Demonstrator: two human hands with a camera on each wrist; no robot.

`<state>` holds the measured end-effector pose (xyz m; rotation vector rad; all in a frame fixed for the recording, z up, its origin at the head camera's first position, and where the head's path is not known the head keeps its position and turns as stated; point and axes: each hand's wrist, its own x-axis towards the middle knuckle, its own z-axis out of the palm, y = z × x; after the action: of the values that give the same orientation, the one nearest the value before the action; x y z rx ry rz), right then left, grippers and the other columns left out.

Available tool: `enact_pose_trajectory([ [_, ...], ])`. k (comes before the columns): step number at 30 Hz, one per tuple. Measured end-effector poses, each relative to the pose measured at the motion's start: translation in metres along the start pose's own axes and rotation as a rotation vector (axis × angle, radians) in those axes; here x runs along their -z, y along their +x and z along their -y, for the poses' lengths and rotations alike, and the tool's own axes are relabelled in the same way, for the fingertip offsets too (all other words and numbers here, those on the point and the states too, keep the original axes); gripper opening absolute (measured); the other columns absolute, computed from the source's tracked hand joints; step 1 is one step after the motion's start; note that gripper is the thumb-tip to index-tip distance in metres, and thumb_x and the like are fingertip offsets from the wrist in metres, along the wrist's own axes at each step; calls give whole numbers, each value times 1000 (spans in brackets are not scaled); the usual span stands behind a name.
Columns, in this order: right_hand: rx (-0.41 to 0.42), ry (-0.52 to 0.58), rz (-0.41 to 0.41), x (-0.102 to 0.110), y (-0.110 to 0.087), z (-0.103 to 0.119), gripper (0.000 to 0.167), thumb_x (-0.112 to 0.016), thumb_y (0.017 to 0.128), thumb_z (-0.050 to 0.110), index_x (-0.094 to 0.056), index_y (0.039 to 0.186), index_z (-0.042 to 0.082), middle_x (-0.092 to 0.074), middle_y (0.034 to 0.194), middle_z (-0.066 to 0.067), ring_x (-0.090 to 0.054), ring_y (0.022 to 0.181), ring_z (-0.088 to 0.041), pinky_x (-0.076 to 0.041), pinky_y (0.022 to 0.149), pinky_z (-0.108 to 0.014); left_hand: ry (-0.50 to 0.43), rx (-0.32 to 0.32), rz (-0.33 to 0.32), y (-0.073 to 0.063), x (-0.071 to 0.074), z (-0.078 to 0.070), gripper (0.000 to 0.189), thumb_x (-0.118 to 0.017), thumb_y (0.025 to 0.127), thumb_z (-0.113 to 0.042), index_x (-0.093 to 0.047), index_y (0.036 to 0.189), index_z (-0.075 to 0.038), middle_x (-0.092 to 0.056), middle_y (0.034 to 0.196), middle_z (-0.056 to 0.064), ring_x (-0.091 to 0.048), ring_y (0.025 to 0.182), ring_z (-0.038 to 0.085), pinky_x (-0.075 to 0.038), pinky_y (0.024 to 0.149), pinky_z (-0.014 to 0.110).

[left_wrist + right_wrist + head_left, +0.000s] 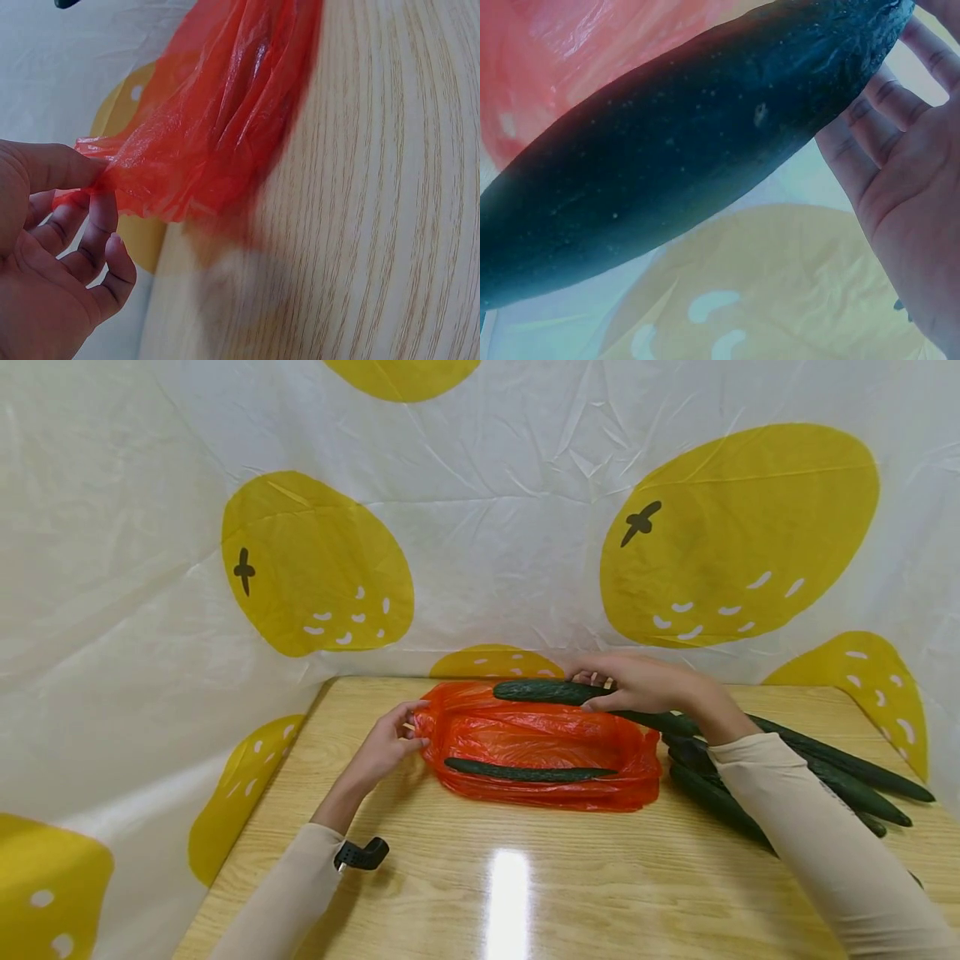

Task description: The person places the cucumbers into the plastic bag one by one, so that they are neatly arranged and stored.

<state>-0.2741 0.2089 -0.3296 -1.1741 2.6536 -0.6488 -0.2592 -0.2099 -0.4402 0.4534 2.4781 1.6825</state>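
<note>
A red plastic bag (517, 735) lies spread on the table with one cucumber (528, 772) along its near side. My left hand (385, 745) pinches the bag's gathered left end between thumb and fingers, as the left wrist view shows on the crumpled red film (195, 150). Over the bag's far side, my right hand (637, 683) grips a long dark green cucumber (543, 692) around its middle. In the right wrist view that cucumber (682, 142) crosses the frame, with the fingers of my right hand (915, 165) behind it.
Several more cucumbers (847, 785) lie in a loose pile on the right side of the wooden table (420, 893), partly hidden by my right forearm. A white cloth (510, 568) with yellow fruit prints hangs behind the table and along its left. A black band (362, 853) sits at my left wrist.
</note>
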Motion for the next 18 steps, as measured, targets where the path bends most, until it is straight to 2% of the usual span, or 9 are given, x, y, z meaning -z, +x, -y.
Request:
enact_pose_trajectory([
  [10,13,10,40,-2,14,8,47,-69,98,29,-55,142,19,-62,132,-7,-61,114,-25,-51,97,-49,-1,3,1,0,0,1,59,-66,89,12,-51,144,-3,-54,108,17,-52,82,23,-54,73,36],
  [18,71,4,47,-4,28,14,47,-70,97,27,-55,141,18,-62,132,-5,-62,113,-24,-52,95,-47,-3,8,5,1,0,-1,59,-65,89,11,-51,145,-4,-53,108,17,-51,82,24,-52,72,34],
])
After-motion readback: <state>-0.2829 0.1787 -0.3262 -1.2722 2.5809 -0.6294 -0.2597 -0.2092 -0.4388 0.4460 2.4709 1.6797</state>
